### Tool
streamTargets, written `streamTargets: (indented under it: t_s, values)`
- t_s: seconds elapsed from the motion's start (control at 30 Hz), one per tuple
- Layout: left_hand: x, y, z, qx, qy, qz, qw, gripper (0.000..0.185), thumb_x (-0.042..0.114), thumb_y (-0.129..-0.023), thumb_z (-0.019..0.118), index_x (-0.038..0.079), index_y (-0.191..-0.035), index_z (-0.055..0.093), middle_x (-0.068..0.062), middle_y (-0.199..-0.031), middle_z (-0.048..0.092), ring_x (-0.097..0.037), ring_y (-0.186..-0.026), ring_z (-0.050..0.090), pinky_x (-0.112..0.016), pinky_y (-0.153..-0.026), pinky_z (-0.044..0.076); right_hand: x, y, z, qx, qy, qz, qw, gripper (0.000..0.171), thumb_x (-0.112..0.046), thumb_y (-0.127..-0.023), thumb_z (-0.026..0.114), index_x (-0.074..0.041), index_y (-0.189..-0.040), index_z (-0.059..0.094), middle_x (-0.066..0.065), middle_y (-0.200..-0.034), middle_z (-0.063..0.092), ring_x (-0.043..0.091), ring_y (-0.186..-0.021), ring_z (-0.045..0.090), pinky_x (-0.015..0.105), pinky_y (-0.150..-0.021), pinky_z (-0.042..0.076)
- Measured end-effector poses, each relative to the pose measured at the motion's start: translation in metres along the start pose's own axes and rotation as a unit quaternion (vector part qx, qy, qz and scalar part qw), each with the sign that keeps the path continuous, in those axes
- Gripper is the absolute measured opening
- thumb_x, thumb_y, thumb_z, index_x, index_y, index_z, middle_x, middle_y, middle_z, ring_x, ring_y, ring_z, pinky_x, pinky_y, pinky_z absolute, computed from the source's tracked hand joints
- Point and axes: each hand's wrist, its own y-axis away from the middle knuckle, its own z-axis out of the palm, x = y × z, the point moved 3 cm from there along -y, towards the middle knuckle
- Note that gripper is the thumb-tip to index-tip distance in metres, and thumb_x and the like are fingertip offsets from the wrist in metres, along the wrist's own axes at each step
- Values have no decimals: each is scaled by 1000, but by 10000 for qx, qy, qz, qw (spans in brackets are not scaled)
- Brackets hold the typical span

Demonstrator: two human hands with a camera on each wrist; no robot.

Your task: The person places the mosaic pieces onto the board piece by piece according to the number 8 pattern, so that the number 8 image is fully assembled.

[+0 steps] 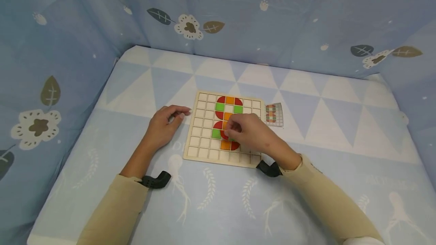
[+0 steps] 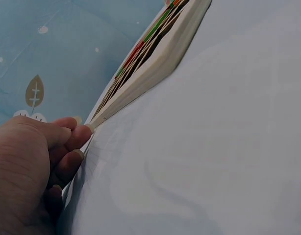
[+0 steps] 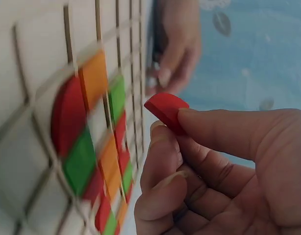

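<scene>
A red quarter-round tile (image 3: 167, 108) is pinched between the thumb and fingers of my right hand (image 1: 253, 131), held over the lower middle of the wooden grid board (image 1: 194, 153). Red rounded tiles, orange squares (image 1: 230, 100) and green squares (image 1: 220, 107) lie in the board's cells and form two stacked ring shapes. Part of the lower ring is hidden behind the right hand. My left hand (image 1: 163, 126) rests on the table by the board's left edge, fingers loosely bent and holding nothing. In the left wrist view its fingertips (image 2: 87, 131) are right at the board's edge.
A small printed card (image 1: 274, 114) with a coloured grid pattern lies against the board's right side. Blue-and-white patterned cloth (image 1: 306, 105) covers the table. Patterned curtains (image 1: 255, 29) hang behind it and at both sides. Each wrist wears a black device (image 1: 156, 180).
</scene>
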Motion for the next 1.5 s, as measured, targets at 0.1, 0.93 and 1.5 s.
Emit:
streamTargets:
  t_s: [0.1,0.93,1.5]
  values:
    - [1,0,1,-9,-17,-7,10000,21,30,-100,52,31,-118,64,15,-118,59,-10,-113,49,-41,-97,41,-7,-8,13,-164,74,-159,9997,13,-18,-93,62,-18,-80,61,-7,-69,59,11,-60,53,27,-58,46]
    - [2,-3,1,-53,-130,-40,9999,22,32,-100,52,31,-118,65,14,-115,60,-10,-108,50,-41,-94,41,-17,-6,44,161,1089,-509,9926,20,-13,-89,63,-22,-72,55,-10,-69,51,7,-67,48,22,-59,43]
    - [6,-1,0,-39,-175,-115,9998,23,33,-100,52,31,-119,65,13,-116,60,-12,-107,50,-42,-93,42,8,26,5,935,488,-235,9941,8,-21,-94,63,-16,-88,65,-7,-80,56,11,-69,49,29,-61,44]
